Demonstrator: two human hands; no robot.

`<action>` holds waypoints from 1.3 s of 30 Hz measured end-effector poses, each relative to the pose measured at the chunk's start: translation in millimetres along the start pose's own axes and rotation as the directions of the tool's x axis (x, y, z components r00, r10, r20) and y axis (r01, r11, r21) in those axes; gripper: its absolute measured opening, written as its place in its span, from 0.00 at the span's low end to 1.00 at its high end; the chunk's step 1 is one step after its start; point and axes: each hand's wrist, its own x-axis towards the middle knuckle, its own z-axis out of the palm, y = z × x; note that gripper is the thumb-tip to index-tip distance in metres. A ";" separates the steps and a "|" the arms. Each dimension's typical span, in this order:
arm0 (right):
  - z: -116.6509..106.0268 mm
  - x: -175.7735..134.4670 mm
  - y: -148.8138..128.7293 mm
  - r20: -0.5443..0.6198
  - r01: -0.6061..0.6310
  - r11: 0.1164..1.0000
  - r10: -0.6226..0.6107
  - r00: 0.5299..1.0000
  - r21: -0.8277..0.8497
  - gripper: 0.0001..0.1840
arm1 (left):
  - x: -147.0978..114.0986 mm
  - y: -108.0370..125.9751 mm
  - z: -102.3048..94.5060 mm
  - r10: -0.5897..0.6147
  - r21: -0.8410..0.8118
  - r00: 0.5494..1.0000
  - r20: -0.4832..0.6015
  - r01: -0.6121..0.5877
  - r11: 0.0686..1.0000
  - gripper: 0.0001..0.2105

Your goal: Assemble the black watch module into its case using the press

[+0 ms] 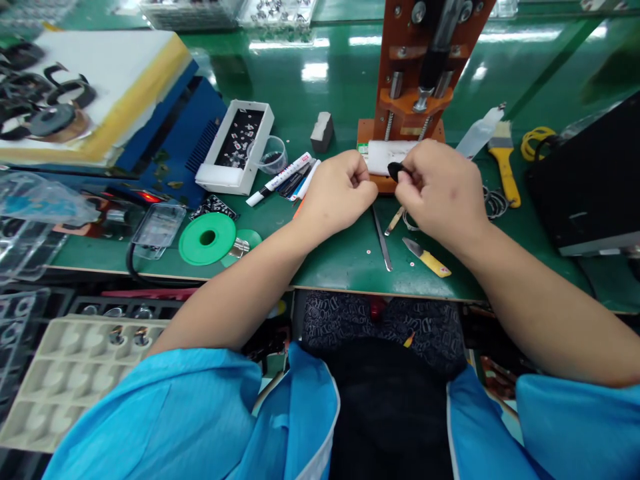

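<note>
On a green bench (325,267), an orange press (400,103) stands beyond our right hand (445,190), which pinches a small black piece (396,171) near a white pad (387,157). Our left hand (340,190) curls nearly closed — whether holding anything, we cannot tell. The piece could slip — so narrow a fingertip hold would cause it.

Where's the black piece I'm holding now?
In the head view, right of centre, the black piece is in your right hand, in front of the orange press.
</note>
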 end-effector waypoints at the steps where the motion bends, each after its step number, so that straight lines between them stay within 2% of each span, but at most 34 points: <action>1: -0.7 2.3 3.2 -0.020 -0.079 0.989 0.082 0.996 0.124 0.13 | 0.1 0.0 -0.9 -0.006 -0.032 1.000 -0.004 0.006 0.999 0.10; 3: -1.7 7.3 8.4 -0.001 -0.220 0.902 0.237 0.971 0.370 0.16 | 0.2 -0.3 -1.9 -0.025 -0.105 1.000 -0.010 0.024 0.994 0.09; 5: -1.5 11.8 10.5 0.056 -0.298 0.784 0.321 0.946 0.544 0.14 | 0.5 -1.0 -1.7 -0.055 -0.184 0.998 -0.008 0.053 0.981 0.09; 8: -0.4 15.2 7.4 0.137 -0.347 0.667 0.347 0.928 0.660 0.11 | 1.3 -0.4 -0.3 -0.101 -0.275 0.995 0.017 0.102 0.956 0.10; 11: -0.1 15.1 1.9 0.160 -0.364 0.633 0.356 0.921 0.683 0.12 | 1.8 3.5 0.8 -0.116 -0.339 0.992 0.055 0.128 0.932 0.10; 16: 0.4 14.6 0.9 0.161 -0.366 0.634 0.358 0.920 0.681 0.15 | 2.0 8.0 1.1 -0.126 -0.408 0.986 0.114 0.162 0.899 0.09; 20: 1.3 14.4 3.8 0.163 -0.362 0.647 0.348 0.923 0.670 0.15 | 2.7 6.3 2.1 -0.158 -0.410 0.981 0.111 0.190 0.892 0.09; 29: -0.1 10.2 9.8 0.128 -0.319 0.793 0.296 0.946 0.519 0.13 | 2.9 6.4 0.4 -0.194 -0.308 0.966 0.169 0.239 0.921 0.09; 33: 1.6 7.9 6.2 0.119 -0.301 0.853 0.277 0.954 0.427 0.16 | 1.5 3.4 1.2 -0.163 -0.242 0.981 0.104 0.184 0.953 0.11; 39: 4.3 1.1 0.8 0.125 -0.175 0.939 0.144 0.982 0.294 0.13 | 2.8 -3.6 3.6 -0.086 -0.084 0.994 0.062 0.091 0.992 0.13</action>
